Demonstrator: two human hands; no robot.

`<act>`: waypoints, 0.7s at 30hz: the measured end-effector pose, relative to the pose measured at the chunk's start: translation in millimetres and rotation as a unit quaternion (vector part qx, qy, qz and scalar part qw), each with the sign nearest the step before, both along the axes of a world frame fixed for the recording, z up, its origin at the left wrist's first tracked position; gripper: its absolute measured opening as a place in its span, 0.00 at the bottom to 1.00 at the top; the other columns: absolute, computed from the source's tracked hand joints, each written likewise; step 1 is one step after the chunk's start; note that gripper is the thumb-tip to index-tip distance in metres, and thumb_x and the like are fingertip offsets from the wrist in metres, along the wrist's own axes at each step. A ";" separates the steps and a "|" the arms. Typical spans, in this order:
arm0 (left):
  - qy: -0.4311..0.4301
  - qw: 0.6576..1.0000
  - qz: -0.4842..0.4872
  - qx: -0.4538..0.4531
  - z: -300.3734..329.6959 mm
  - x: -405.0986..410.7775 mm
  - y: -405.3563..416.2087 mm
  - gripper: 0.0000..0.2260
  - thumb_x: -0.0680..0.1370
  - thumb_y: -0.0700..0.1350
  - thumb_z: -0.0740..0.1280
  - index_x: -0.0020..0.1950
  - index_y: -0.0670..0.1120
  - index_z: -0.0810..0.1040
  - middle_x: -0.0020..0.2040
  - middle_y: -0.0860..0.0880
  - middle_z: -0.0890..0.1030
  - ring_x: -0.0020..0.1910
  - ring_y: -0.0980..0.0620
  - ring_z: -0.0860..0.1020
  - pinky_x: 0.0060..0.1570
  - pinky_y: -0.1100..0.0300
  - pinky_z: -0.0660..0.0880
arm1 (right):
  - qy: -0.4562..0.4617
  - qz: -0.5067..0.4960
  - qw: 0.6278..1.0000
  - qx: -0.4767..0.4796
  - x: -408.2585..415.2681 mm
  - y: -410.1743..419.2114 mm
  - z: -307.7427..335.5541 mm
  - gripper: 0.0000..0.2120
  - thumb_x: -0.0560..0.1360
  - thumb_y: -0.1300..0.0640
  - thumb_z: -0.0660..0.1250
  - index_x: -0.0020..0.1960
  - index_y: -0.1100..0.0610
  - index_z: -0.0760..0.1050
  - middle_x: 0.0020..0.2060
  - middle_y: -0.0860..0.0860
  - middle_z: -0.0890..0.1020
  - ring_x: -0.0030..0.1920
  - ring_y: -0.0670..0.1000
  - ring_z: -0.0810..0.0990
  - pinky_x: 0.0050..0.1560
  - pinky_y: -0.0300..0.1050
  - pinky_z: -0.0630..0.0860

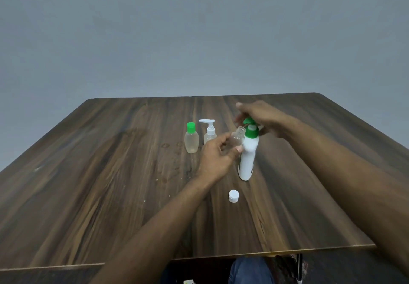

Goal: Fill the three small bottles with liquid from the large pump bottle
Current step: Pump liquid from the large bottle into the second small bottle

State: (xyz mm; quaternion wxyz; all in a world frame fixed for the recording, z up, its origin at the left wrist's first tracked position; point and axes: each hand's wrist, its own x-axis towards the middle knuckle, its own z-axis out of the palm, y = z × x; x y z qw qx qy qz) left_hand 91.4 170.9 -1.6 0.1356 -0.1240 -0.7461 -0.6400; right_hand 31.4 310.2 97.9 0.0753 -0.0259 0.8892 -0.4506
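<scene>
A tall white pump bottle (247, 157) with a green pump head stands upright near the table's middle. My right hand (261, 117) rests on top of the green pump head, fingers fairly straight. My left hand (215, 157) grips a small clear open bottle (238, 138), tilted with its mouth just under the pump spout. Behind and to the left stand a small bottle with a green cap (191, 138) and a small clear bottle with a white pump (209, 132). A white cap (233, 196) lies on the table in front of the large bottle.
The dark wooden table (110, 184) carries a few wet drops and smears left of the bottles. A plain grey wall stands behind it. Below the near edge, a knee in blue jeans (250, 270) shows.
</scene>
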 end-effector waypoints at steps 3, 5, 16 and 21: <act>-0.020 1.000 -0.001 -0.003 0.8 -4.2 3.7 0.15 0.69 0.45 0.71 0.56 0.50 0.81 0.46 0.54 0.84 0.46 0.56 0.81 0.52 0.50 0.79 | -0.044 0.008 0.999 0.016 0.2 -6.1 -3.6 0.19 0.82 0.46 0.62 0.45 0.58 0.83 0.46 0.57 0.85 0.44 0.56 0.81 0.55 0.56 0.79; -0.030 0.999 -0.005 0.010 0.7 -6.7 4.3 0.14 0.71 0.42 0.72 0.56 0.48 0.81 0.44 0.54 0.83 0.42 0.59 0.80 0.48 0.55 0.79 | -0.054 0.000 0.998 0.016 1.9 -6.4 -2.8 0.14 0.80 0.50 0.63 0.44 0.57 0.81 0.44 0.56 0.84 0.43 0.57 0.81 0.58 0.61 0.78; -0.037 0.999 -0.008 0.036 4.1 -14.5 10.4 0.15 0.71 0.42 0.72 0.58 0.47 0.81 0.45 0.53 0.83 0.44 0.57 0.80 0.47 0.59 0.78 | -0.118 0.006 0.991 0.063 1.7 -6.0 9.2 0.14 0.80 0.57 0.58 0.58 0.63 0.79 0.54 0.63 0.83 0.55 0.63 0.82 0.56 0.70 0.78; -0.030 0.998 -0.009 0.045 7.3 -14.4 10.8 0.15 0.74 0.38 0.71 0.60 0.45 0.80 0.46 0.53 0.83 0.41 0.63 0.78 0.45 0.65 0.76 | -0.138 0.023 0.987 0.078 -1.0 -5.8 8.8 0.15 0.79 0.57 0.57 0.52 0.62 0.80 0.52 0.65 0.85 0.54 0.65 0.84 0.56 0.72 0.78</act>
